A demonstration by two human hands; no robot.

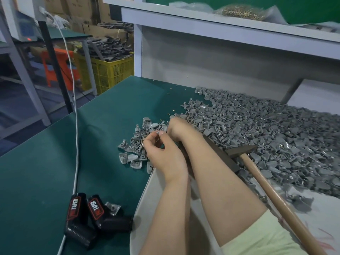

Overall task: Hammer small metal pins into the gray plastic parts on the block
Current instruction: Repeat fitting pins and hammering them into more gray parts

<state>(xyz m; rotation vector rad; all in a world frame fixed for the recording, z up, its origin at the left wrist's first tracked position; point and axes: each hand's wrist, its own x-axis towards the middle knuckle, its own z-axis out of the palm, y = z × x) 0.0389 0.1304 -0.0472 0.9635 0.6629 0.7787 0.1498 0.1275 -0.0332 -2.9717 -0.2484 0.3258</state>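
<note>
My left hand [162,155] is raised over a small heap of gray plastic parts [135,145], its thumb and fingertips curled and pinching a small gray part [157,132]. Just behind it my right hand [177,127] bends down into the parts, its fingers hidden. A dark metal block [223,157] lies partly under my right forearm. The hammer rests across it, its head [242,149] on the parts and its wooden handle [270,190] running toward me. Small metal pins [161,118] lie scattered on the green table [55,162].
A large pile of gray parts [285,133] covers the table's right side. A white basin [145,197] sits under my forearms. Two black tools [88,218] and a white cable [76,126] lie at the left. A bag of pins [242,12] sits on the shelf.
</note>
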